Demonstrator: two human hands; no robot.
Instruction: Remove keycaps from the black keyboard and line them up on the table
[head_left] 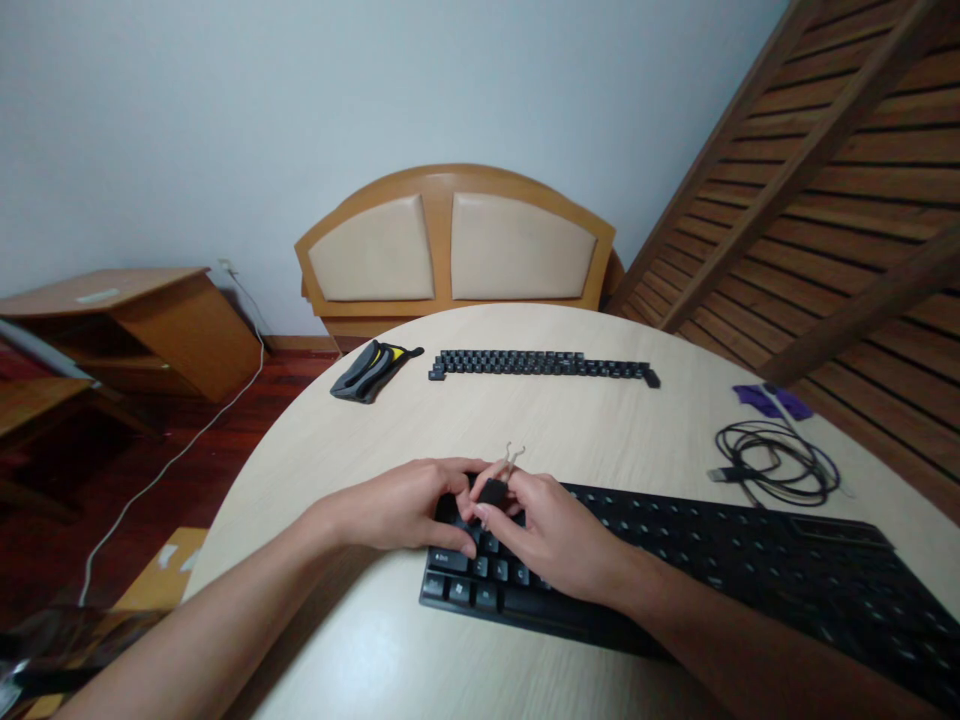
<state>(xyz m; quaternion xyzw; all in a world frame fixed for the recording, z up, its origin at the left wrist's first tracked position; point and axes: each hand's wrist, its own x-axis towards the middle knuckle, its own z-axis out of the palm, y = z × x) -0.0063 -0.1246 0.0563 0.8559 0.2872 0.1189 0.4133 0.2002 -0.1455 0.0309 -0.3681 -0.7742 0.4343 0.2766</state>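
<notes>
A black keyboard lies at a slant along the near side of the table. My left hand is bent over its upper left corner, thumb down on the keys and the other fingers curled close to my right fingertips. Above the left keys, my right hand is closed around a small wire keycap puller, its two hooked ends pointing up and away. A small black keycap shows between the right thumb and fingers. Parts of the puller and the keys underneath are hidden by my hands.
Rows of loose black keycaps stand across the far part of the round table. A grey and black pouch with yellow lies to their left. At right are a coiled black USB cable and a purple cloth.
</notes>
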